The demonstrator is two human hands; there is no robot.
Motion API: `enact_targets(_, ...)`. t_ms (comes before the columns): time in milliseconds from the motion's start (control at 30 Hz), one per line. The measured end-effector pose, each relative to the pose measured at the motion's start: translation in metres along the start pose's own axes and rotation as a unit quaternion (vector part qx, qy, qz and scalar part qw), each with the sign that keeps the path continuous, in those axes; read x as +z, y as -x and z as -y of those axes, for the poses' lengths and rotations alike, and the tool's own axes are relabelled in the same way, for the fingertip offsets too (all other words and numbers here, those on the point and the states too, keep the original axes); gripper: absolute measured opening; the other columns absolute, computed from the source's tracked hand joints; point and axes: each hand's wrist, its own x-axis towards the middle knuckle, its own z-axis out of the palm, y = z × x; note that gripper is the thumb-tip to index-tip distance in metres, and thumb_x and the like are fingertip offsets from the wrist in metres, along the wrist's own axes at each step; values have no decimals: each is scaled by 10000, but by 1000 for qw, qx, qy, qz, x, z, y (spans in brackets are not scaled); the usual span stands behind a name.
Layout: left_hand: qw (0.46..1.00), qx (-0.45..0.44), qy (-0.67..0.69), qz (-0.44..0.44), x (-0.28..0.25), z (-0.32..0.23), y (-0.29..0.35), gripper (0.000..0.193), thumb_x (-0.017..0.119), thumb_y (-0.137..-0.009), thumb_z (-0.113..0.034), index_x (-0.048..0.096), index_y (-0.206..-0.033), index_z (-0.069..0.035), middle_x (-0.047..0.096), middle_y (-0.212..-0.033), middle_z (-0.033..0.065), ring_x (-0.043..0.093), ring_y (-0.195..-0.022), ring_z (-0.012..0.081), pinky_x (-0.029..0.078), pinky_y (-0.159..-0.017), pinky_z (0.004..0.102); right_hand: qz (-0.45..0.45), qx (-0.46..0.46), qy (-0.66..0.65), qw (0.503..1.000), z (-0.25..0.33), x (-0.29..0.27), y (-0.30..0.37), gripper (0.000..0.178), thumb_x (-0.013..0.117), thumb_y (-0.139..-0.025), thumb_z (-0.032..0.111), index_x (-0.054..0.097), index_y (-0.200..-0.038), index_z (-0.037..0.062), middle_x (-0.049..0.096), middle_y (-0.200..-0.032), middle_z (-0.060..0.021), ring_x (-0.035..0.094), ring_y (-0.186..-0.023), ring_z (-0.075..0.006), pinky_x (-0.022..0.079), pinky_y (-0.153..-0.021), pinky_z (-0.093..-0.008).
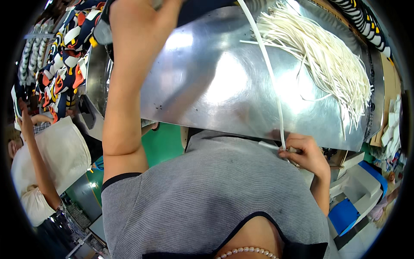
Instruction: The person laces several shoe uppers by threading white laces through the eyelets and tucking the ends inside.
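Note:
My right hand (306, 154) is at the near edge of the metal table, close to my body, its fingers closed on a white shoelace (269, 71). From the fingers the lace rises taut over the table and leaves at the upper edge. A short white end (268, 145) sticks out left of the fingers. My left hand (144, 19) reaches to the top of the view, beside a dark navy piece (202, 11) that looks like part of a shoe. Its fingers are mostly cut off by the upper edge, so their grip does not show.
A heap of white laces (323, 56) covers the right of the metal table (194, 97). Navy, white and orange shoe uppers (60, 82) are piled at far left. Another person's arm (38, 159) is at left. A blue and grey bin (358, 198) stands at lower right.

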Motion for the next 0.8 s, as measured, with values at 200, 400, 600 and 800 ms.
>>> enact_targets(200, 954, 22, -8, 299, 37, 24, 106, 197, 728, -844, -113, 689, -1030, -60, 701, -881, 112, 655, -718, 314, 516, -652, 369, -102, -15, -137, 985, 20, 2, -52, 169, 793, -821, 185, 745, -881, 34, 665, -751, -22, 603, -674, -111, 475, -627, -260)
enact_targets(400, 932, 3, -55, 357, 31, 10, 96, 207, 670, -897, -131, 677, -1081, -36, 693, -982, 137, 655, -847, 316, 516, -753, 393, -283, -165, -190, 925, 35, 13, -166, 165, 787, -831, 162, 747, -899, 17, 688, -762, -19, 582, -696, -64, 468, -635, -236)
enact_targets(600, 926, -31, -35, 375, 47, -7, 82, 192, 669, -913, -207, 699, -1005, -42, 684, -885, 113, 653, -775, 302, 504, -686, 383, -258, -146, -315, 901, 41, 15, -192, 143, 765, -856, 119, 731, -908, -10, 724, -847, -40, 627, -759, -61, 507, -693, -225)
enact_targets(800, 910, -131, -9, 392, 67, 11, 88, 197, 727, -856, -304, 727, -849, -107, 648, -671, 74, 627, -600, 270, 474, -565, 381, -302, -141, -192, 923, 29, 15, -200, 294, 787, -820, 265, 717, -904, -8, 690, -747, -95, 611, -656, -159, 503, -636, -287)
